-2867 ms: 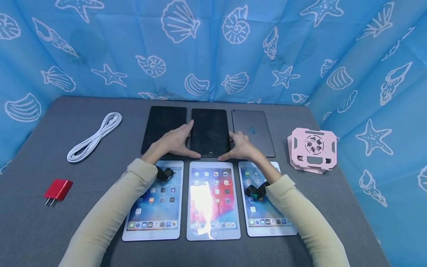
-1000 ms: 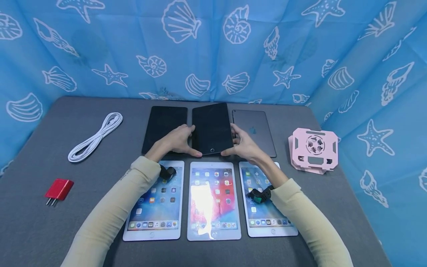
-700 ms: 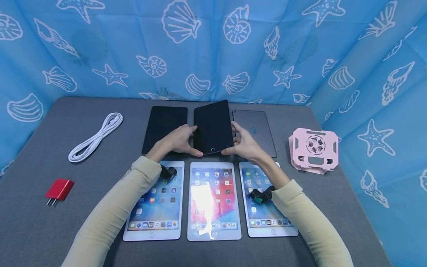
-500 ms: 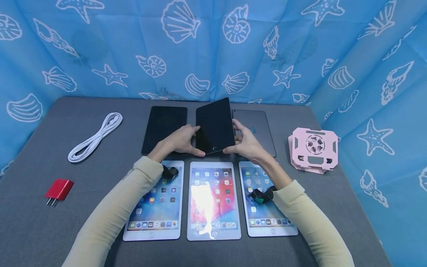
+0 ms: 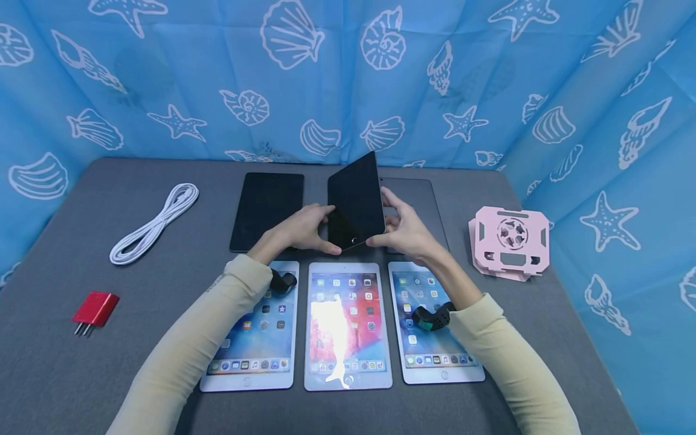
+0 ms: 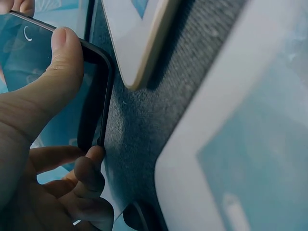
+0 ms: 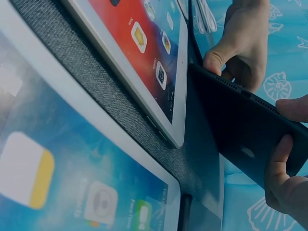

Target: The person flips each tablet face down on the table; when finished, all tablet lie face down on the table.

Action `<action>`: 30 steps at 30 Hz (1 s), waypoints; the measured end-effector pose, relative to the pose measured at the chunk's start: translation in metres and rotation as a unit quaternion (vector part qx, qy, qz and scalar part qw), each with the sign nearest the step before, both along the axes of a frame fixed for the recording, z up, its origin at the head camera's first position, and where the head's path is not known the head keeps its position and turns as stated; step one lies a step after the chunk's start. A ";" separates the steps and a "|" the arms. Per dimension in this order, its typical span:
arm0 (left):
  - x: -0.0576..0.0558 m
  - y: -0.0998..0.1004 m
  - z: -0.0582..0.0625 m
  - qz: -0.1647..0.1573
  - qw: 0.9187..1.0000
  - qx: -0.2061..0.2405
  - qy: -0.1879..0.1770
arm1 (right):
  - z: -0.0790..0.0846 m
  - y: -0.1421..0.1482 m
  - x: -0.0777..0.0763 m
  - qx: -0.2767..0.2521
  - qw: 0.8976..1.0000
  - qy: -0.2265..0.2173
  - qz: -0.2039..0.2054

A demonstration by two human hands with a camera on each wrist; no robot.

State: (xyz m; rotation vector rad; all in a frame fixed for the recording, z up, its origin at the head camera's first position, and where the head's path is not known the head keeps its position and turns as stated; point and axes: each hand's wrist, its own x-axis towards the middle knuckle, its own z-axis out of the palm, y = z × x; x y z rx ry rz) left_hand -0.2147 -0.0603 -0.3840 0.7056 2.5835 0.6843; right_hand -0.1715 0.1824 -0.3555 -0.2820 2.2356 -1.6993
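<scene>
At upper centre, my left fingers and right fingers are clamping the tilted black tablet, seemingly mid-flip; finishing is probably requiring regripping.

Cream sleeves, black wristbands

The right hand and the tilted black tablet hide much of the gray tablet's left part. The left hand covers the flat black tablet's lower right corner. Glare washes out icons on the middle white tablet; their labels are too small to read. The left sleeve overlaps the left white tablet, and the bottom edge crops both sleeves. The left wrist view blurs that white tablet; the right wrist view cuts off the right hand.
</scene>
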 end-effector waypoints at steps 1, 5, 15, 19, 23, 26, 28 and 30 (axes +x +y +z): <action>0.000 0.001 0.000 -0.001 1.000 0.002 0.000 | 0.000 0.000 0.000 -0.001 1.000 0.001 0.001; 0.000 0.003 0.000 -0.003 1.000 0.011 -0.002 | 0.001 0.002 0.001 -0.007 1.000 0.008 0.007; -0.001 0.009 -0.002 -0.018 0.999 0.034 -0.008 | 0.007 0.001 0.003 -0.009 0.999 0.038 0.014; -0.001 0.012 -0.003 -0.026 0.998 0.051 -0.008 | 0.008 0.001 0.003 -0.008 0.999 0.044 0.014; -0.002 0.015 -0.003 -0.036 0.997 0.066 -0.008 | 0.009 0.001 0.004 -0.012 0.999 0.045 0.014; -0.002 0.017 -0.004 -0.042 0.996 0.075 -0.014 | 0.009 -0.001 0.004 -0.019 0.999 0.048 0.012; -0.002 0.018 -0.004 -0.046 0.996 0.080 -0.018 | 0.009 -0.003 0.004 -0.019 0.998 0.054 0.013; -0.002 0.020 -0.005 -0.049 0.995 0.086 -0.022 | 0.010 -0.004 0.005 -0.020 0.998 0.058 0.013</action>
